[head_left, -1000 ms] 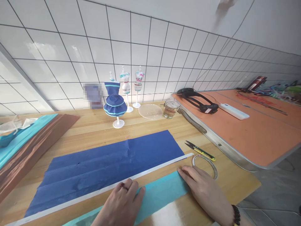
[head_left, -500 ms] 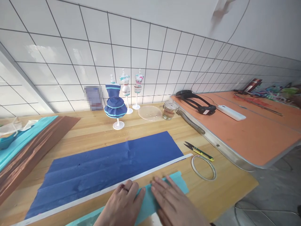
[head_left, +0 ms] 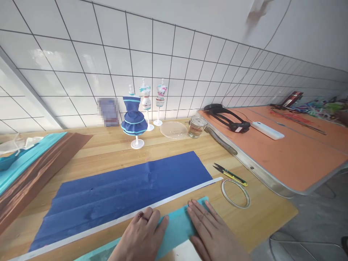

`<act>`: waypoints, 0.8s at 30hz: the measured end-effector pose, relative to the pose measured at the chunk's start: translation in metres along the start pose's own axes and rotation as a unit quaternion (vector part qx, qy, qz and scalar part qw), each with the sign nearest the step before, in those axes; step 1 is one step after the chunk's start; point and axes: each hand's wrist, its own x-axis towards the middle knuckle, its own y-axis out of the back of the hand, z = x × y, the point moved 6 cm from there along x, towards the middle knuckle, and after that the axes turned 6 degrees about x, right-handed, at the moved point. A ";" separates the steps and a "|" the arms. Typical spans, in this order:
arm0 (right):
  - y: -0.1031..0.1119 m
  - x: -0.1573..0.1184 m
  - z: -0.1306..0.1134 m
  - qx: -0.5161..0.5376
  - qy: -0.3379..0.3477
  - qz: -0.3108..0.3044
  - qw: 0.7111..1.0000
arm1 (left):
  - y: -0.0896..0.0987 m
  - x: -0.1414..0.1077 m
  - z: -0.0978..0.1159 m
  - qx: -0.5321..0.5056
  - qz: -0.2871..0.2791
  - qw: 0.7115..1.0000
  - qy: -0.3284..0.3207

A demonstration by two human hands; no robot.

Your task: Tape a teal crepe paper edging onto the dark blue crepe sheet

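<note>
A strip of teal paper (head_left: 178, 228) lies along the table's near edge. My left hand (head_left: 143, 233) rests on it with fingers curled under and the thumb against the strip; its fingertips are hidden. My right hand (head_left: 210, 228) lies flat on the strip's right part, fingers stretched out. Just beyond is a sheet of dark blue paper (head_left: 127, 192), with a white strip of tape (head_left: 174, 197) along its near edge. A roll of tape (head_left: 223, 190) and yellow-and-black thread snips (head_left: 231, 174) lie to the right of my right hand.
Behind the sheet stands a small dress form in a blue dress (head_left: 134, 121), with two bare forms (head_left: 146, 99) behind. A lidded glass (head_left: 197, 127) stands beside a clear disc (head_left: 174, 130). Brown paper (head_left: 51, 170) lies left. An orange folding table (head_left: 293, 156) holds a black headset (head_left: 227, 117).
My right hand has slid right along the teal strip, baring more of its middle and a white patch below it. My left hand has stayed in place.
</note>
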 end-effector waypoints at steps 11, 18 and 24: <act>-0.011 -0.023 0.025 -0.058 -0.110 0.016 0.992 | -0.001 -0.002 0.001 -0.005 -0.011 1.000 -0.001; 0.000 0.002 -0.002 -0.060 -0.045 0.011 0.997 | -0.005 0.000 -0.001 -0.024 -0.014 1.000 -0.010; 0.000 -0.011 0.029 -0.093 -0.187 0.037 0.977 | -0.005 -0.002 -0.001 -0.015 -0.012 1.000 0.001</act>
